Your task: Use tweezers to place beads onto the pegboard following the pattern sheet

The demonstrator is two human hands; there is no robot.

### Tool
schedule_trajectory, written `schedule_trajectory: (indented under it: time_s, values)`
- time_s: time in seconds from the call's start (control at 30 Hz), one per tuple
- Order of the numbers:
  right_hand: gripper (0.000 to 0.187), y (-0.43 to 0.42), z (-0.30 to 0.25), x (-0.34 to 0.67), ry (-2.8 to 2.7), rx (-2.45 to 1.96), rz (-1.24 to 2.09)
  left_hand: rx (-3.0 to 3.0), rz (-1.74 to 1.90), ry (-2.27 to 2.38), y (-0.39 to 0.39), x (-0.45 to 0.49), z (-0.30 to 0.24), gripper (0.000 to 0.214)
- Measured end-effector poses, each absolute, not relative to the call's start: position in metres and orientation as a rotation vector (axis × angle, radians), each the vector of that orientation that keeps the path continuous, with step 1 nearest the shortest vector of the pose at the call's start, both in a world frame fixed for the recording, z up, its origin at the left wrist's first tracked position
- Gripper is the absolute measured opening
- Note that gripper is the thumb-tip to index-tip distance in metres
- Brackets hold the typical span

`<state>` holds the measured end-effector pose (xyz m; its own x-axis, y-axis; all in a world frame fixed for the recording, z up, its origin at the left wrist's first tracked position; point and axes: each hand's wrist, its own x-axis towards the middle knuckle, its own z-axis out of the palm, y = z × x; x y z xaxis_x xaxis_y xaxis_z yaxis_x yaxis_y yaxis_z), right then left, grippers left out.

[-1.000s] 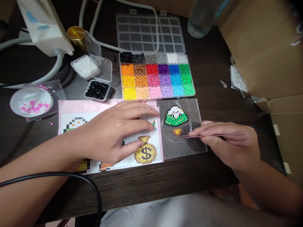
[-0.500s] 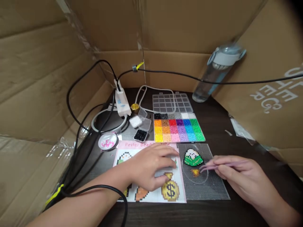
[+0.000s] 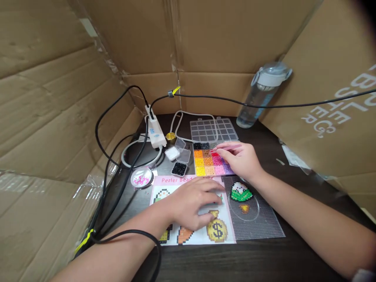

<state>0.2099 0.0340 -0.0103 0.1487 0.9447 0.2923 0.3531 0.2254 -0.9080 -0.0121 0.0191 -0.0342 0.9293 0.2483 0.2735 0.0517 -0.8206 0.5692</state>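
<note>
My right hand [image 3: 239, 156] pinches pink tweezers [image 3: 232, 147], their tips over the brown and red compartments of the bead box [image 3: 200, 161]. Whether a bead sits between the tips is too small to tell. Fingers spread, my left hand [image 3: 196, 201] rests on the printed bead pattern sheet [image 3: 199, 235], partly covering its pictures. Right of the sheet lies a clear pegboard [image 3: 268, 225]. On it are a green and white bead figure [image 3: 241, 192] with a black outline and a small yellow-brown bead piece [image 3: 244, 208] within a clear round outline.
Small boxes of black beads [image 3: 179, 169] and white beads [image 3: 172, 153] stand beside a round dish [image 3: 141, 178] of pink beads. A power strip [image 3: 155, 133], looping black cable [image 3: 98, 129] and leaning water bottle [image 3: 261, 94] are farther back. Cardboard walls [image 3: 217, 35] enclose the table.
My right hand has moved with the tweezers from the yellow-brown piece on the pegboard up and left to the bead box. My left hand remains on the sheet; the view has shifted slightly.
</note>
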Motion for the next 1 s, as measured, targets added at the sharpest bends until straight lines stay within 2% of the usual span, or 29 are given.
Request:
schedule_trajectory:
  time_s: [0.27,1.0]
  values:
    - [0.018,0.036,-0.035,0.201,-1.282,-1.368,0.684,2.496,0.485,0.197,0.019,-0.011,-0.04,0.031]
    - [0.017,0.046,-0.043,0.196,-1.336,-1.329,0.721,2.509,0.469,0.237,0.017,-0.012,-0.038,0.031]
